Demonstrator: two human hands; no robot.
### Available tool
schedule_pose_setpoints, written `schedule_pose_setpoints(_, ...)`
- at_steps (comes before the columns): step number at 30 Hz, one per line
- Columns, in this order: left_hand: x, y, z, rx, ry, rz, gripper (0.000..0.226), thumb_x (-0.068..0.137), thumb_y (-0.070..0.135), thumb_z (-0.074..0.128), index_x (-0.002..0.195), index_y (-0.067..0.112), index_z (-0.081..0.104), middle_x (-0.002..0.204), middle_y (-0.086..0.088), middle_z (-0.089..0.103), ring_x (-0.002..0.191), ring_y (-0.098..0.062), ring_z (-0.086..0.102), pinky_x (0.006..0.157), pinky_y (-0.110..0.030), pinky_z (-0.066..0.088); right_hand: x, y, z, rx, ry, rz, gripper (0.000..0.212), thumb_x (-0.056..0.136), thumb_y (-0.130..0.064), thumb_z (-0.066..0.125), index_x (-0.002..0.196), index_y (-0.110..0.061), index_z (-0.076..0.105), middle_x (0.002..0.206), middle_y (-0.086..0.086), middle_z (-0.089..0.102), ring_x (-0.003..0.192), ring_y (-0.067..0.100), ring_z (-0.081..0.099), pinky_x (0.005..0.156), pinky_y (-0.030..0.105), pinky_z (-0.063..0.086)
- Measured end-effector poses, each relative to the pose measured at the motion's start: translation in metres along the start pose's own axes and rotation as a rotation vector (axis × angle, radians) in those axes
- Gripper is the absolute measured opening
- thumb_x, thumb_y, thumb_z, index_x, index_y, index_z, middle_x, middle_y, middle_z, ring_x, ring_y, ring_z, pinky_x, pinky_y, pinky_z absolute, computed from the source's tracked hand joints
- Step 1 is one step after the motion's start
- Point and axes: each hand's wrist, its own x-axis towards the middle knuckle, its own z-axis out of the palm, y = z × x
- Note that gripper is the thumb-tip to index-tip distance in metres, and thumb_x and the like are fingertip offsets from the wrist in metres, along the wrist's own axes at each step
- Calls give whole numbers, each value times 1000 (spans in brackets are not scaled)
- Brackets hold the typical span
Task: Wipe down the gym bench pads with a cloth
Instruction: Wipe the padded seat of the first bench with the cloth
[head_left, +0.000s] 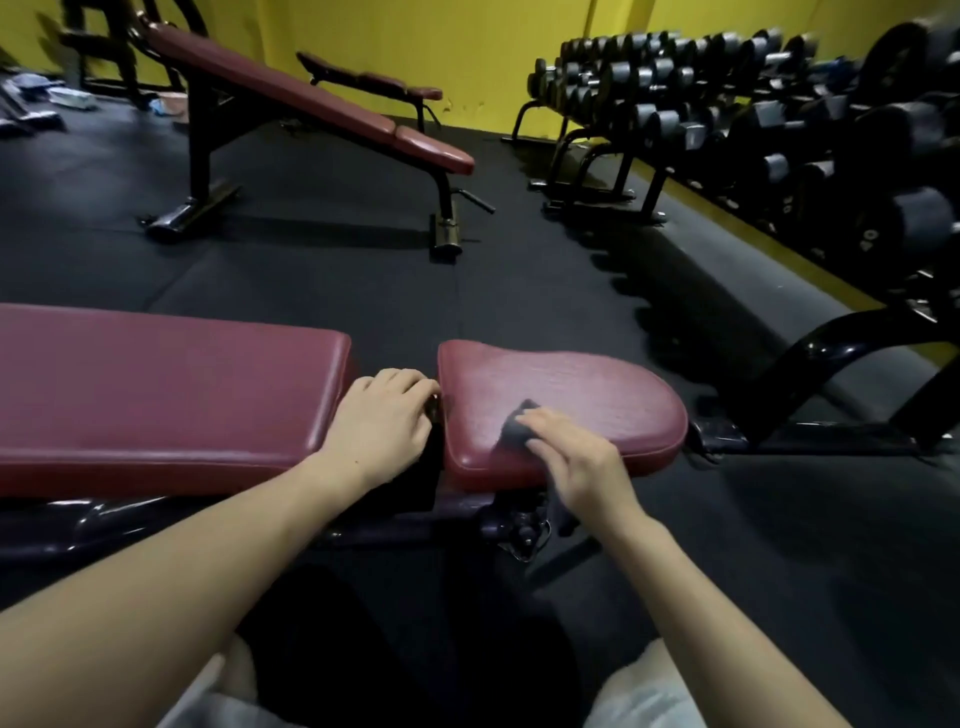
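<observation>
Seen from above, looking down at a maroon gym bench on black rubber flooring

Right hand (576, 457) on the seat pad (566, 410), fingers curled over a small dark cloth (517, 428) and pressing it against the near left part of that pad; cloth bunched, only partly showing beyond the fingertips, slightly blurred

Left hand (382, 421) at the gap between the two pads, palm down on the right end of the long back pad (166, 395), fingers bent over its edge into the gap; whether gripping anything there, could not be told, fingertips hidden in shadow

Back pad lying flat and reaching off to the left; seat pad just beside it on the right, apart by a narrow gap, rounded at its far end

Black bench frame (514, 530) with an adjustment fitting visible beneath the seat pad

Further back, a second maroon bench (311, 98) set at an incline, well apart from the near one

Along the right side, a dumbbell rack (753, 119) loaded with dark dumbbells, against a yellow wall (467, 47)

At the bottom edge, both forearms and pale shorts over the knees
</observation>
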Motion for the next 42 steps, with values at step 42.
schedule_pose_setpoints(42, 50, 39, -66, -104, -570, -247, 41, 101, 40, 39, 136, 27, 58, 135, 3, 55, 126, -21, 53, 97, -40, 46, 97, -41, -86, 88, -557, 694, 30, 103, -16, 57, 119, -33, 76, 117, -22, 72, 111, -3, 62, 92, 3, 40)
